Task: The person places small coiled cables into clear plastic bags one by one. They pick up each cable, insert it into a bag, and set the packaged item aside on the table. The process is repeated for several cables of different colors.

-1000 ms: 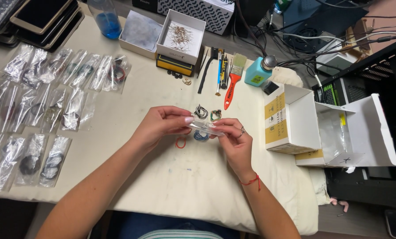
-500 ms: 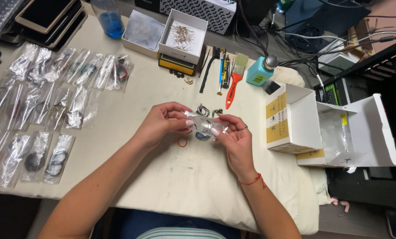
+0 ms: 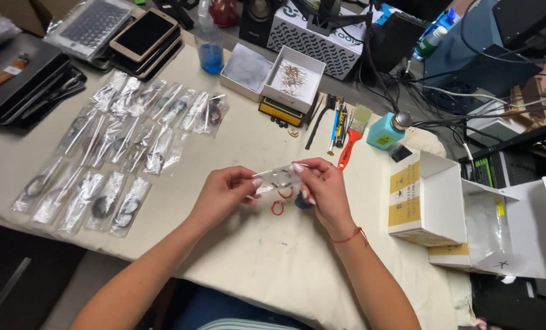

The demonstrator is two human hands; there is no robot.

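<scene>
Both hands pinch a small clear plastic bag [image 3: 277, 178] between them above the counter [image 3: 236, 244], the left hand [image 3: 224, 192] on its left edge, the right hand [image 3: 322, 186] on its right. It looks light, limp and slippery, best gripped at the edges. A red ring [image 3: 277, 208] lies just below.

A cream-covered table [image 3: 267, 256] fills the middle. Dark floor [image 3: 16, 269] shows at 8 o'clock. Cables [image 3: 499, 104] tangle at 2 o'clock.
</scene>
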